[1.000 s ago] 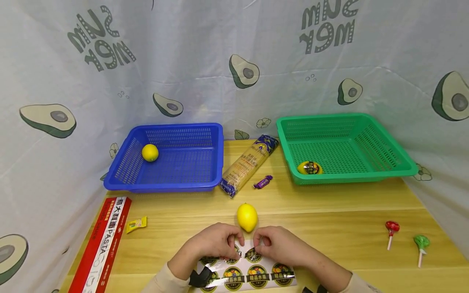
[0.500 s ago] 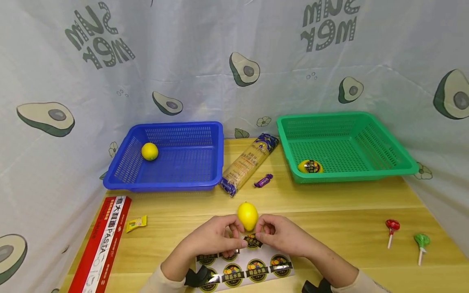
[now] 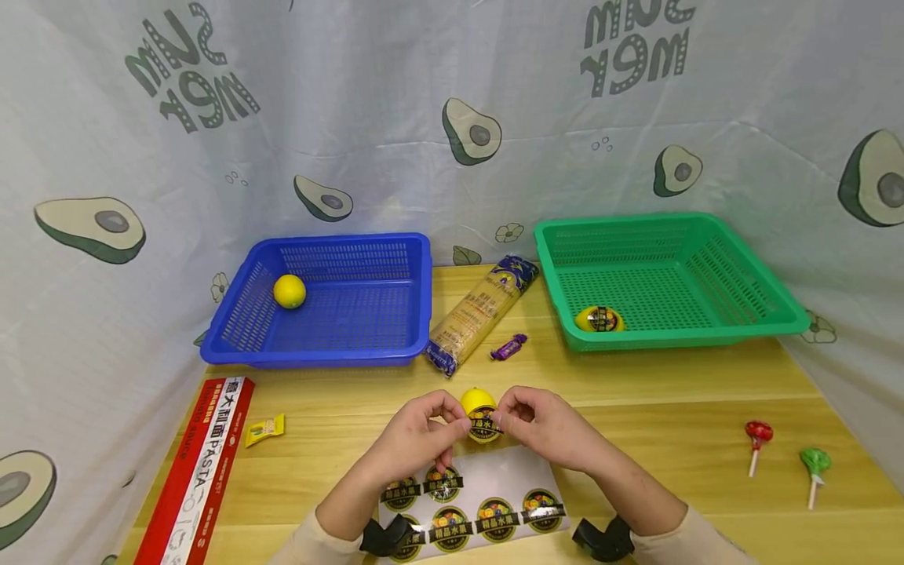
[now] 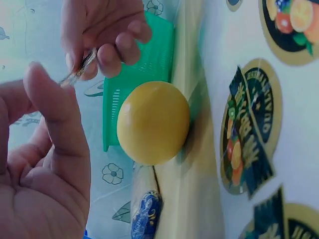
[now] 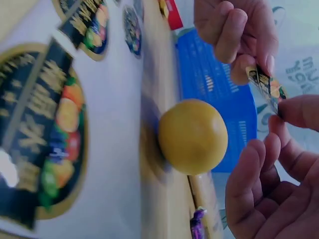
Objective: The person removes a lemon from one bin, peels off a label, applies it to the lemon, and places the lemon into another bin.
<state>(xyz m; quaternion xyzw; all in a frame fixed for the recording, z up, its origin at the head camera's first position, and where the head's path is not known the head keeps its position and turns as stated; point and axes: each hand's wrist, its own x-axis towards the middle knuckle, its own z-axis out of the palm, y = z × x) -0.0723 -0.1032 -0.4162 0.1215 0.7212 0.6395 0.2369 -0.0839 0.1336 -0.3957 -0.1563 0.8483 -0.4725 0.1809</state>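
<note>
My left hand [image 3: 418, 436] and right hand [image 3: 549, 425] pinch opposite ends of one round black-and-gold fruit sticker [image 3: 483, 424]. The sticker is held up off its sheet, seen nearly edge-on between thumbs and fingers in the right wrist view. From the head it overlaps a yellow lemon [image 3: 478, 399] standing on the table just beyond the hands. Both wrist views show the lemon's bare, unlabelled side. Below the hands lies the white sticker sheet [image 3: 508, 475], with several stickers on it and a bare patch at its upper right.
A blue basket [image 3: 339, 362] with a yellow fruit [image 3: 289, 291] stands back left. The green basket [image 3: 678, 339], back right, holds a stickered lemon [image 3: 589, 318]. Around lie a spaghetti pack [image 3: 480, 314], purple candy [image 3: 508, 347], yellow candy [image 3: 264, 430], red pasta box [image 3: 194, 471] and lollipops [image 3: 759, 433].
Both hands have peeled a sticker from the sheet's top row and lifted it away from the sheet, up to in front of the lemon. The lemon stays put.
</note>
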